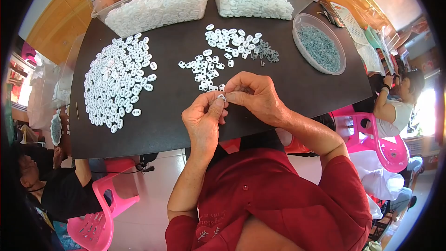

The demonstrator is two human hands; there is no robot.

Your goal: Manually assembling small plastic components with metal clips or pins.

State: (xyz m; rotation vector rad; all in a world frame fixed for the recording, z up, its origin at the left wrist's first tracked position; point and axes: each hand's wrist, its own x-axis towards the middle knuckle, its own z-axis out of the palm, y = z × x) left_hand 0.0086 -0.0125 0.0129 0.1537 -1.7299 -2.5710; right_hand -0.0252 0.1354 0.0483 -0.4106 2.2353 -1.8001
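My left hand pinches a small white plastic piece between thumb and fingertips, above the table near its front edge. Closed fingertips of my right hand meet that piece from the right; whatever they grip is hidden. Just beyond my hands lies a loose group of white square-ended plastic pieces. Farther back is a cluster of white oval plastic pieces, with a small heap of grey-blue pins at its right. A wide pile of white oval pieces with dark slots spreads over the left of the table.
Two clear bins full of white pieces stand along the back of the dark table. At the right sits a round clear tub of grey-blue pins. People sit on both sides, near pink plastic chairs.
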